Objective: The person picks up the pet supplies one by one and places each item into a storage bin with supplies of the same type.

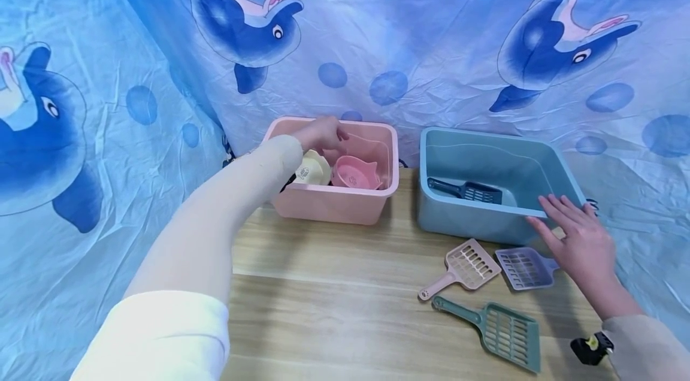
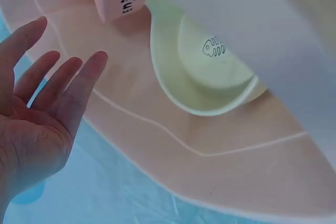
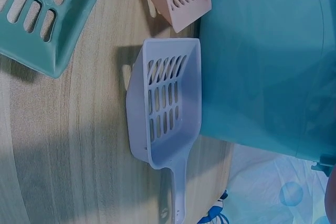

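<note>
My left hand (image 1: pixel 324 134) reaches over the pink bin (image 1: pixel 329 207), its fingers spread and loosely bent with nothing between them in the left wrist view. Below it in the bin sit a cream bowl (image 2: pixel 210 66) with a fish-bone print and a pink cat-eared bowl (image 1: pixel 357 172). The sleeve hides part of the cream bowl in the head view. My right hand (image 1: pixel 584 241) has its straight fingertips at the front rim of the blue bin (image 1: pixel 469 219). Inside that bin lies a dark blue litter scoop (image 1: pixel 474 191).
In front of the blue bin lie a pink litter scoop (image 1: pixel 470 265), a lavender litter scoop (image 3: pixel 170 103) and a green litter scoop (image 1: pixel 507 333) on the wooden table (image 1: pixel 323 309). A blue dolphin-print curtain (image 1: pixel 431 39) hangs behind the bins and along the sides.
</note>
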Demonstrator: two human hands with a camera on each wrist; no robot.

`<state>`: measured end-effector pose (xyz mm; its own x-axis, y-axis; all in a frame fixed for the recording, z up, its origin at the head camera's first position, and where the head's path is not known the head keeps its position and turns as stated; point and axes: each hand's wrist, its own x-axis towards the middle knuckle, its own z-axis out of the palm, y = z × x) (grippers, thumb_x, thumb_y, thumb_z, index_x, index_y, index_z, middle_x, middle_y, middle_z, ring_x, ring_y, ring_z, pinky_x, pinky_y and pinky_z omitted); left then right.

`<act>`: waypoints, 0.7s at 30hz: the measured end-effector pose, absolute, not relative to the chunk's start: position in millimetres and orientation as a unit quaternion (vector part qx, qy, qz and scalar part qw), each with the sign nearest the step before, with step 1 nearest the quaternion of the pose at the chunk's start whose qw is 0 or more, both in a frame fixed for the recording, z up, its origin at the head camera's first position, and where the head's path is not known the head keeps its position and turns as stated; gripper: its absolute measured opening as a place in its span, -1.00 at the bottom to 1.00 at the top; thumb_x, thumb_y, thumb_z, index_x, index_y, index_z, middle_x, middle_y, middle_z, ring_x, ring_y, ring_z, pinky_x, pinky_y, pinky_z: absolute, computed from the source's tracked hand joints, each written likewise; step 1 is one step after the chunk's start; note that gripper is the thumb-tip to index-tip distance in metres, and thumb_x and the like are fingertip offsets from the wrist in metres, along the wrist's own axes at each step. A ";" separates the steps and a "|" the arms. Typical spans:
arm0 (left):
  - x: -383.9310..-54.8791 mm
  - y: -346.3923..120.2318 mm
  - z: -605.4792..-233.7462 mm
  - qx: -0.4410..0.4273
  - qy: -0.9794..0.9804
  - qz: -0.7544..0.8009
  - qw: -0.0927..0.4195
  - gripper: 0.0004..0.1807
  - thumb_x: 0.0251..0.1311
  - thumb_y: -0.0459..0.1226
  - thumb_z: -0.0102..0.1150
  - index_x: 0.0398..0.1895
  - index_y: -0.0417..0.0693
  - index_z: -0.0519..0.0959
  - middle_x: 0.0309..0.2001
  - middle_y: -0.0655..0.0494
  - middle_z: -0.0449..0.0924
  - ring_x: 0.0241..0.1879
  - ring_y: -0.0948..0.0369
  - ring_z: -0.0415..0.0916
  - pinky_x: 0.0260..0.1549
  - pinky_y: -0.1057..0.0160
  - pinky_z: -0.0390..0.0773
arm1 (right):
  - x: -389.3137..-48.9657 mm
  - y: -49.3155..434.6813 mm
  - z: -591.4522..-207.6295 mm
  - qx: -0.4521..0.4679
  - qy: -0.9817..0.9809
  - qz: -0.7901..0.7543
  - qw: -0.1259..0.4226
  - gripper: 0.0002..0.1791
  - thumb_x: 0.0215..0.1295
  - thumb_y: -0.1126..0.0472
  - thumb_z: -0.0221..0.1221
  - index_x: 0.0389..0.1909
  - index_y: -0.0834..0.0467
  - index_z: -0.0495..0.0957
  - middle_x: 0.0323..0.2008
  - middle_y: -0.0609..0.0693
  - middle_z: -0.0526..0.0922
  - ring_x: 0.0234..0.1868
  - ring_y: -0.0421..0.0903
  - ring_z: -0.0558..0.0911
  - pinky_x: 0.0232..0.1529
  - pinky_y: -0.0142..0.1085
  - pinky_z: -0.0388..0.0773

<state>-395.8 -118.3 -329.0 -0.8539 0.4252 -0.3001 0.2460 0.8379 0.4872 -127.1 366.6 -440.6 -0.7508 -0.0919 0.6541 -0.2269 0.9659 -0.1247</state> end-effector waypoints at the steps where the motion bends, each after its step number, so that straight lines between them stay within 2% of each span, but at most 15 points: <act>1: -394.4 -119.4 -325.3 0.180 0.937 0.219 0.203 -0.42 0.35 -0.24 0.38 0.42 -0.14 0.58 0.29 -0.08 0.61 0.18 0.03 0.57 0.06 -0.06 0.75 | -127.3 366.9 -440.2 0.087 -0.930 0.099 0.343 -0.29 0.46 -0.28 0.26 0.37 0.16 0.61 0.24 0.28 0.67 0.27 0.40 0.63 0.66 0.05 0.08; 6: -382.5 -128.5 -299.5 0.189 0.937 0.219 0.194 -0.36 0.37 -0.17 0.39 0.48 -0.13 0.51 0.37 -0.16 0.55 0.28 -0.02 0.53 0.05 -0.03 0.75 | -127.2 367.1 -438.8 0.080 -0.935 0.097 0.331 -0.28 0.47 -0.28 0.25 0.37 0.18 0.61 0.25 0.29 0.66 0.28 0.38 0.62 0.66 0.03 0.08; 9: -371.4 -139.7 -279.4 0.210 0.941 0.211 0.162 -0.35 0.37 -0.13 0.39 0.48 -0.13 0.52 0.38 -0.18 0.57 0.28 -0.03 0.56 0.01 -0.03 0.75 | -127.8 365.6 -439.1 0.074 -0.939 0.097 0.321 -0.30 0.47 -0.24 0.28 0.39 0.16 0.59 0.27 0.28 0.65 0.31 0.36 0.61 0.67 0.02 0.06; 13: -354.3 -155.2 -255.3 0.232 0.947 0.196 0.108 -0.33 0.33 -0.06 0.40 0.45 -0.11 0.56 0.36 -0.16 0.62 0.36 -0.05 0.54 0.25 -0.04 0.61 | -127.8 364.8 -439.6 0.076 -0.939 0.098 0.322 -0.24 0.51 -0.36 0.15 0.41 0.14 0.58 0.27 0.28 0.64 0.31 0.36 0.61 0.67 0.01 0.06; 16: -340.7 -165.9 -242.6 0.238 0.954 0.172 0.066 -0.30 0.31 0.02 0.40 0.45 -0.06 0.57 0.38 -0.11 0.61 0.47 -0.08 0.43 0.46 -0.07 0.40 | -127.5 365.3 -439.8 0.085 -0.935 0.102 0.329 -0.17 0.51 -0.45 0.05 0.40 0.15 0.59 0.25 0.29 0.65 0.28 0.37 0.62 0.65 0.05 0.11; 18: -331.4 -173.4 -237.7 0.241 0.958 0.152 0.038 -0.28 0.30 0.07 0.39 0.47 -0.02 0.56 0.42 -0.08 0.58 0.51 -0.10 0.37 0.49 -0.12 0.36 | -127.2 366.3 -439.5 0.088 -0.933 0.104 0.332 -0.19 0.51 -0.42 0.09 0.39 0.15 0.60 0.25 0.29 0.66 0.27 0.38 0.63 0.65 0.07 0.12; 21: -317.7 -185.5 -236.9 0.254 0.960 0.121 -0.003 -0.24 0.32 0.13 0.36 0.50 -0.02 0.53 0.47 -0.07 0.53 0.54 -0.12 0.32 0.49 -0.18 0.34 | -127.0 368.0 -438.4 0.090 -0.933 0.106 0.331 -0.31 0.46 -0.24 0.28 0.39 0.16 0.60 0.25 0.29 0.66 0.27 0.39 0.62 0.65 0.08 0.12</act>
<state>-317.7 -185.5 -236.9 -0.8708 0.4870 0.0670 0.4884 0.8418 0.2299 -127.0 368.0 -438.4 -0.7645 -0.0979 0.6371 -0.2389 0.9610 -0.1390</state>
